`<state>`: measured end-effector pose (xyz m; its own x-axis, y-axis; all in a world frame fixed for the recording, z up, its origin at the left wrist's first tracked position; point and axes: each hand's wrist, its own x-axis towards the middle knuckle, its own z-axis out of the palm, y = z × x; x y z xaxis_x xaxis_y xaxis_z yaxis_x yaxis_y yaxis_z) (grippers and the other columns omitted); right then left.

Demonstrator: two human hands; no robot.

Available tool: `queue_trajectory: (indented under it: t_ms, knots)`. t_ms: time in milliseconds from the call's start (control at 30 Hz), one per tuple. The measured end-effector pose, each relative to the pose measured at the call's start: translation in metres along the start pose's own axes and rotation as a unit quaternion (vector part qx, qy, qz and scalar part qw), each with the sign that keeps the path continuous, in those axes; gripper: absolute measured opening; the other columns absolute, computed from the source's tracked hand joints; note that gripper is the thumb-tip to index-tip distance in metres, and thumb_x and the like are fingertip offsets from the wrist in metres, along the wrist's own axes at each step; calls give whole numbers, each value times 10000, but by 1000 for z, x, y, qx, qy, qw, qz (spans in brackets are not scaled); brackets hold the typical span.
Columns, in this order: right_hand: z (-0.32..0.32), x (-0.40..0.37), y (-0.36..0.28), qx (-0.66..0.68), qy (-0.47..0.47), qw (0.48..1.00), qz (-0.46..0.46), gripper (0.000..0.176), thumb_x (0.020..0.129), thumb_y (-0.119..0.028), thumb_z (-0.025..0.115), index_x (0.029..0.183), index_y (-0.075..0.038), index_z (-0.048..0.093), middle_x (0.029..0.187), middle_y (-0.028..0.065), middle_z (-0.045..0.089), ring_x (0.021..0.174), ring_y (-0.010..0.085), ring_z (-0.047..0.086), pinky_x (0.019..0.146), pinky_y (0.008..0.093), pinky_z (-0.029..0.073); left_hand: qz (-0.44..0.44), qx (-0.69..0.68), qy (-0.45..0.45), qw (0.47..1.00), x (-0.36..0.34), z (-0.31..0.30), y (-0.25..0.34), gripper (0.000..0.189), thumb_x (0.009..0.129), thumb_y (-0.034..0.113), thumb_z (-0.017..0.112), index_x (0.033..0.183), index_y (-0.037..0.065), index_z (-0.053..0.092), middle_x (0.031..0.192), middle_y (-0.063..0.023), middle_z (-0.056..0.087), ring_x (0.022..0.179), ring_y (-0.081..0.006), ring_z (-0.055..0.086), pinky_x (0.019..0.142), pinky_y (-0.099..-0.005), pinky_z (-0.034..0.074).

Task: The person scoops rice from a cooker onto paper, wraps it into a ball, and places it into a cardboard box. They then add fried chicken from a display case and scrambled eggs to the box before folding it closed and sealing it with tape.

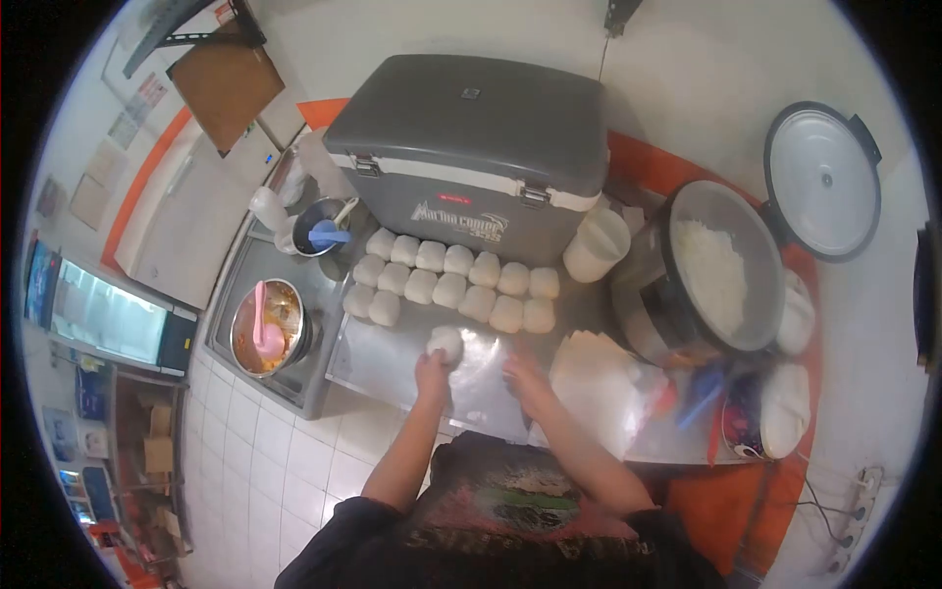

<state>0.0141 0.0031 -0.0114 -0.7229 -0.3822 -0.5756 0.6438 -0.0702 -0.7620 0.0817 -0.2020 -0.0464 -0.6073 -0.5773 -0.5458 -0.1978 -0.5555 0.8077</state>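
Observation:
My left hand (431, 376) is closed around a white rice ball (446, 344), just above the metal tabletop (383, 357). Over the same surface, apart from that ball, my right hand (526, 381) has its fingers loosely stretched and somewhat blurred; nothing shows in them. Beyond both hands, several similar rounded white rice balls (449, 291) are lined up in rows against the cooler. A stack of pale paper sheets (592, 378) lies to the right of my right hand.
A large grey cooler (461, 128) stands at the back. At right is a rice cooker (653, 294) holding white rice (711, 275), its lid (822, 182) raised. A pot (302, 339) with a pink ladle (263, 329) stands left. A white container (597, 243) sits near the cooler.

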Motion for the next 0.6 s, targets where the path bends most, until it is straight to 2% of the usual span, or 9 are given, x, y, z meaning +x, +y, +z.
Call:
queue_trajectory:
  t_ms: [100,167,233,267,300,400,433,500,600]
  knots:
    - [-34,-40,-20,9,19,1000,3,793,906,-177,643,1568,-100,213,1488,122,458,1206,226,523,1015,385,427,66,-18,165,984,69,-25,-12,433,839,203,730,1141,-35,530,1030,-158,604,908,-221,608,711,-352,512]
    - [-66,-55,-4,70,28,997,-30,710,930,-121,609,1548,-86,263,1456,130,487,1149,213,562,958,359,478,92,32,195,976,122,-47,-23,397,844,164,730,1132,-28,535,1014,-138,602,857,-206,600,682,-339,508]
    - [-105,-53,25,33,68,997,-7,655,943,-108,602,1526,-63,306,1410,144,524,1105,223,589,921,363,511,160,-35,120,979,114,-33,6,333,873,116,707,1143,-1,553,951,-87,596,753,-173,571,614,-315,491]
    - [-119,-60,32,40,76,996,-29,640,945,-119,609,1513,-51,321,1378,144,546,1081,231,602,904,367,520,60,-11,126,990,122,-37,11,298,899,92,678,1172,25,581,917,-61,597,725,-172,573,601,-324,492]
    - [-124,-73,33,48,85,994,-56,626,947,-129,615,1501,-40,336,1346,144,568,1058,240,615,888,371,528,78,50,108,990,144,-49,-3,315,913,91,657,1215,31,595,936,-72,628,770,-190,604,606,-336,499]
    - [-135,-99,30,130,170,976,-29,551,940,-109,602,1441,-27,387,1228,155,628,949,285,663,796,392,558,143,105,188,966,124,-32,4,407,932,174,655,1281,-16,569,1164,-146,660,989,-264,650,869,-389,521]
    - [-139,-103,31,138,182,973,-38,536,938,-101,593,1429,-21,393,1219,161,635,934,292,663,788,394,550,50,35,234,970,103,-14,23,450,936,188,645,1304,-45,530,1178,-169,648,1022,-300,642,896,-415,514]
    - [-144,-114,24,175,208,961,-55,529,934,-99,596,1419,-18,399,1216,169,639,924,300,662,787,400,544,-5,264,398,879,69,13,59,493,926,184,651,1305,-62,455,1185,-204,585,1087,-333,578,957,-460,461]
    - [-157,-118,19,197,230,949,-86,523,928,-98,602,1407,-15,407,1214,180,644,910,312,658,786,405,535,382,65,233,892,29,94,139,404,939,139,615,1266,-53,475,1173,-175,556,1114,-298,542,1000,-434,418]
